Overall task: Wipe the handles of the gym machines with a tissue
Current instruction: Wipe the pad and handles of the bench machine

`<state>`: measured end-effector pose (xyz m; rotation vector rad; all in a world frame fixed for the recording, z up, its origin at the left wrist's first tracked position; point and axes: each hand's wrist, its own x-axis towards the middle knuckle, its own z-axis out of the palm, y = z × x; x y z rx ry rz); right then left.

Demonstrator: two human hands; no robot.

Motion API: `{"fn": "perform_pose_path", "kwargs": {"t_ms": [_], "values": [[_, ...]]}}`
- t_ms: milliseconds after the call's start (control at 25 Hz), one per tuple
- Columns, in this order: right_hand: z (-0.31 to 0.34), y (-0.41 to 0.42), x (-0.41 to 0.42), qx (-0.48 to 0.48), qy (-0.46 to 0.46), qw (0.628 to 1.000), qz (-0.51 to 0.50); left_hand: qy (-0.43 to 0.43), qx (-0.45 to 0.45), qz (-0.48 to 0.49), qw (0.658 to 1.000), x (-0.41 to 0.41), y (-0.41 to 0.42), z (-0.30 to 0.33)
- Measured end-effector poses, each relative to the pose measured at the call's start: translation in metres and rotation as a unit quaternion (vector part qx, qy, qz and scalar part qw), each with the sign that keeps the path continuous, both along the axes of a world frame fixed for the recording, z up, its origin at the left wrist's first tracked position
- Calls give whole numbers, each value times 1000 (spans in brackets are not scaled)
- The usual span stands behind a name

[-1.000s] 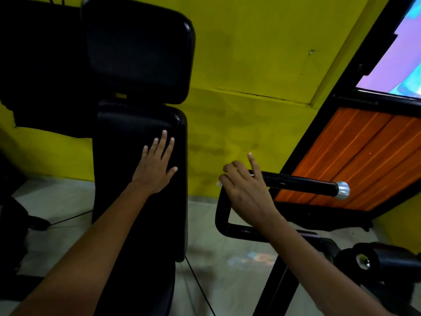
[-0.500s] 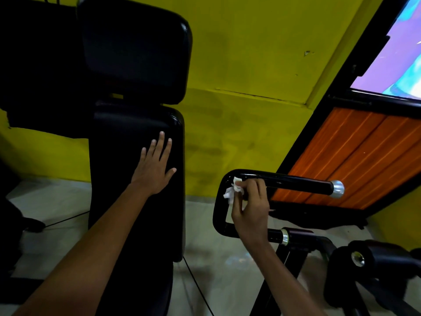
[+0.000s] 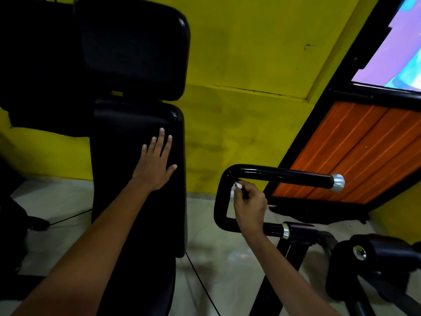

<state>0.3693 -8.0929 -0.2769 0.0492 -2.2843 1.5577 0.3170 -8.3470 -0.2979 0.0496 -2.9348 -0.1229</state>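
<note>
A black U-shaped machine handle [image 3: 282,175] with a silver end cap [image 3: 338,182] juts out at centre right. My right hand [image 3: 249,205] pinches a small crumpled white tissue [image 3: 234,189] and holds it against the underside of the handle's upper bar, near the left bend. My left hand [image 3: 155,164] rests flat, fingers straight, on the black padded backrest [image 3: 127,201] of the machine. The handle's lower bar passes behind my right wrist.
A black headrest pad [image 3: 134,46] sits above the backrest. A yellow wall [image 3: 250,53] stands behind. An orange slatted panel in a black frame [image 3: 355,151] leans at the right. A black pivot knob [image 3: 360,253] and frame tubes sit at lower right. A cable [image 3: 200,281] crosses the pale floor.
My right hand slid from on top of the upper bar to beneath it, at the left bend, carrying the tissue. My left hand stayed on the backrest.
</note>
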Motion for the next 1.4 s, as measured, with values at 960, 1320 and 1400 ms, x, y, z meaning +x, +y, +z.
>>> {"fn": "perform_pose_path", "kwargs": {"t_ms": [960,1320,1400], "values": [[35,3,-8,-114,-204,971,-42,-56,-28,-14,998,22,5,15],[110,27,-7,243,103,961,84,-17,296,44,954,95,35,87],[125,31,-8,303,114,937,130,-7,311,57,949,119,43,106]]}}
